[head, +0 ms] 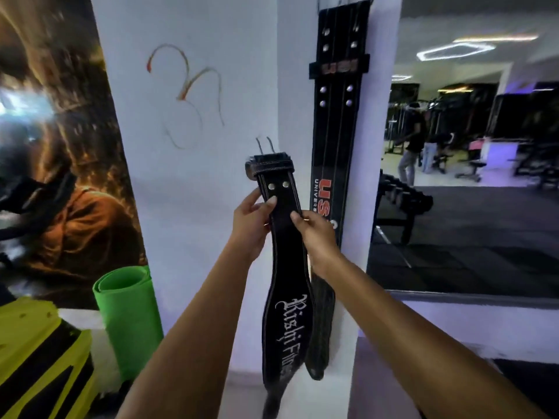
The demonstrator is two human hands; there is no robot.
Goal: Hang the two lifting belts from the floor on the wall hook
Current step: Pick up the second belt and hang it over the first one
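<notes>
A black leather lifting belt with white gothic lettering point(287, 285) hangs upright in front of the white wall, its buckle end point(269, 169) at the top with two prongs sticking up. My left hand point(251, 225) grips its left edge just below the rivets. My right hand point(316, 234) pinches its right edge at the same height. A second black belt with red "US" lettering point(335, 122) hangs flat on the wall to the right, its top running out of the frame. The wall hook itself is not in sight.
A rolled green mat point(127, 316) stands at the lower left beside yellow-and-black equipment point(39, 358). A dark poster point(57, 152) covers the left wall. A large mirror point(469, 176) on the right reflects the gym, a dumbbell rack and people.
</notes>
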